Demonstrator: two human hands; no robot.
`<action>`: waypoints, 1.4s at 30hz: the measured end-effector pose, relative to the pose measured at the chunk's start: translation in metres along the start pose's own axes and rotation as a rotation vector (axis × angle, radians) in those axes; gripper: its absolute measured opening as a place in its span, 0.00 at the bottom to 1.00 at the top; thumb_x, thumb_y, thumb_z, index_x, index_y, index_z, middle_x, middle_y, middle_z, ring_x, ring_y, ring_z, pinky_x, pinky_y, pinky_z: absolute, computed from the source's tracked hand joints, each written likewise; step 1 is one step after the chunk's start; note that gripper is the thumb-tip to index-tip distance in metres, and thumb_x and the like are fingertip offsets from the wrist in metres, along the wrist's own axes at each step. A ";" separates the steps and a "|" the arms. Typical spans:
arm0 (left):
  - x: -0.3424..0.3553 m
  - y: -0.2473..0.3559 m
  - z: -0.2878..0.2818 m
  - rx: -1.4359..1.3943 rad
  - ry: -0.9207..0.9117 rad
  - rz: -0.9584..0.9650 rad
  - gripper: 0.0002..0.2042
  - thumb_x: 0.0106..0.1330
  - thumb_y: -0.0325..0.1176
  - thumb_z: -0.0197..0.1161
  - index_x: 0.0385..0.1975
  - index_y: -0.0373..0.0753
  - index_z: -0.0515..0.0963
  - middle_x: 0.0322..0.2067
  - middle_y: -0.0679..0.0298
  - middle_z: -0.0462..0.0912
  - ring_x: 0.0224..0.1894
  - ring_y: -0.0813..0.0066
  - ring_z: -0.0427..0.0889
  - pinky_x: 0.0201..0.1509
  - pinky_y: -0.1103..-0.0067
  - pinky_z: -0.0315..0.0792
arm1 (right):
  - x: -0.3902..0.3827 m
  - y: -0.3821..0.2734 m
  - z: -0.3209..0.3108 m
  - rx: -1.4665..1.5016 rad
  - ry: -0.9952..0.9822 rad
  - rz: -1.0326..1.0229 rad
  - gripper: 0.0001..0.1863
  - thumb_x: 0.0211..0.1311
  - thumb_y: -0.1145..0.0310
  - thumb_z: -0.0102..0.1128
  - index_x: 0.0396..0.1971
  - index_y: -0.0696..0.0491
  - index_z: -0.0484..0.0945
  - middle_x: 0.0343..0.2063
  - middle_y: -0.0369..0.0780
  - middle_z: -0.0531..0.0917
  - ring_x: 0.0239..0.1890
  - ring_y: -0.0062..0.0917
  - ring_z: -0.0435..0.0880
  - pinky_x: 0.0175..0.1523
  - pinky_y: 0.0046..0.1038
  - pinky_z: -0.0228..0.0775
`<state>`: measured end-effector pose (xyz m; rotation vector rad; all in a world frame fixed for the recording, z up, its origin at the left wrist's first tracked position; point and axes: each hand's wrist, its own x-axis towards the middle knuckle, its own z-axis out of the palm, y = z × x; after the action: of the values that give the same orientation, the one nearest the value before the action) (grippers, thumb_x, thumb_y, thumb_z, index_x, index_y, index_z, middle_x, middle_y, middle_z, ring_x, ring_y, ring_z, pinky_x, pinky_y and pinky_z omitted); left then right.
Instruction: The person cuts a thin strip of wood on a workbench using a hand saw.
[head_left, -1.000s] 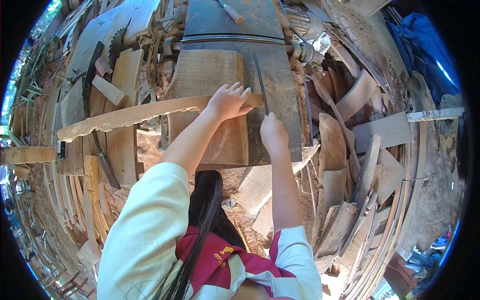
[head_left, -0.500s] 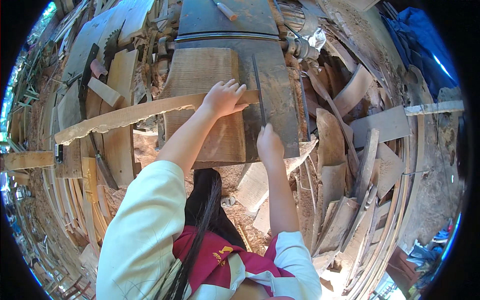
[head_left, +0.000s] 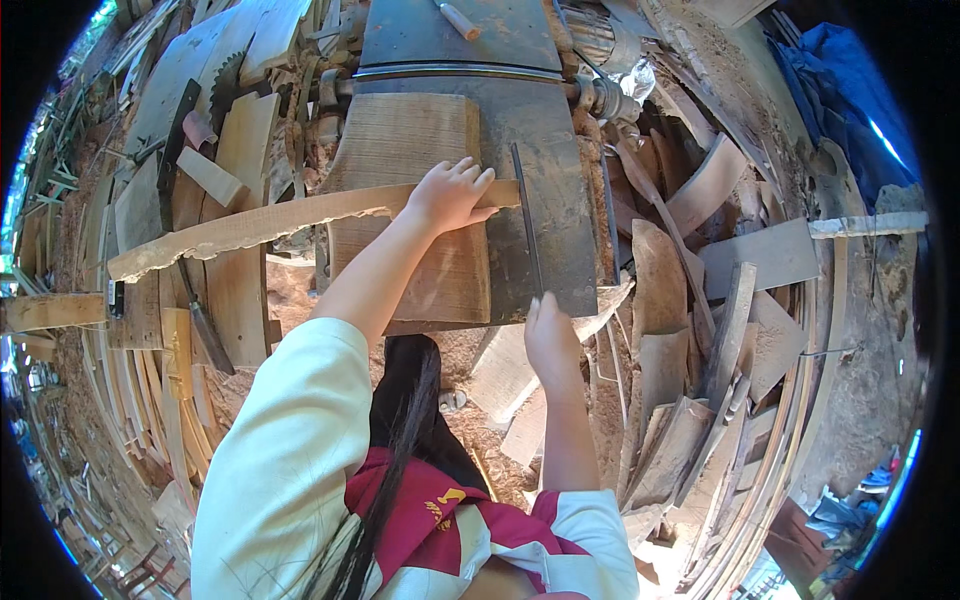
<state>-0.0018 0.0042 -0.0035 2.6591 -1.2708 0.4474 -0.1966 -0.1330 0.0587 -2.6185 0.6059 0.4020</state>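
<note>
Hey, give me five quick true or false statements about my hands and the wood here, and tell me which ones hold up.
1. The left hand is on the curved wooden strip. True.
2. The right hand is empty. False: it holds one end of a thin dark tool.
3. The strip crosses over the wide wooden board and reaches past its left edge. True.
4. The toothed circular saw blade is right of the board. False: it is to the left.
5. The blue sheet is at the lower left. False: it is at the upper right.
</note>
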 end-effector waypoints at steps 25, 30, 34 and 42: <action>0.004 0.005 0.000 0.012 -0.059 0.003 0.25 0.56 0.52 0.53 0.45 0.39 0.70 0.42 0.62 0.76 0.50 0.67 0.71 0.49 0.75 0.67 | 0.024 0.005 0.026 0.040 0.081 -0.011 0.13 0.63 0.61 0.36 0.32 0.55 0.64 0.23 0.52 0.78 0.28 0.48 0.77 0.33 0.46 0.67; 0.003 0.003 -0.003 -0.014 -0.108 -0.007 0.24 0.57 0.52 0.52 0.46 0.39 0.70 0.43 0.62 0.75 0.51 0.66 0.71 0.49 0.75 0.66 | -0.043 0.022 0.022 0.061 -0.016 0.054 0.13 0.64 0.61 0.36 0.31 0.57 0.65 0.23 0.53 0.77 0.29 0.49 0.76 0.33 0.45 0.65; 0.004 0.005 -0.002 -0.014 -0.094 -0.001 0.24 0.56 0.52 0.53 0.45 0.39 0.70 0.42 0.62 0.76 0.50 0.67 0.71 0.49 0.75 0.67 | -0.053 0.026 0.013 0.023 -0.003 0.037 0.13 0.63 0.62 0.37 0.30 0.56 0.65 0.20 0.50 0.77 0.25 0.46 0.76 0.30 0.44 0.66; 0.003 0.004 0.002 0.016 0.043 0.038 0.24 0.55 0.51 0.55 0.42 0.37 0.71 0.39 0.60 0.76 0.48 0.67 0.72 0.45 0.76 0.68 | -0.007 0.015 0.003 0.052 0.067 -0.037 0.13 0.63 0.62 0.38 0.30 0.57 0.65 0.22 0.52 0.77 0.27 0.48 0.76 0.33 0.44 0.67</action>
<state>-0.0033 -0.0010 -0.0042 2.6271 -1.3134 0.5192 -0.2106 -0.1415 0.0536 -2.5978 0.5809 0.2849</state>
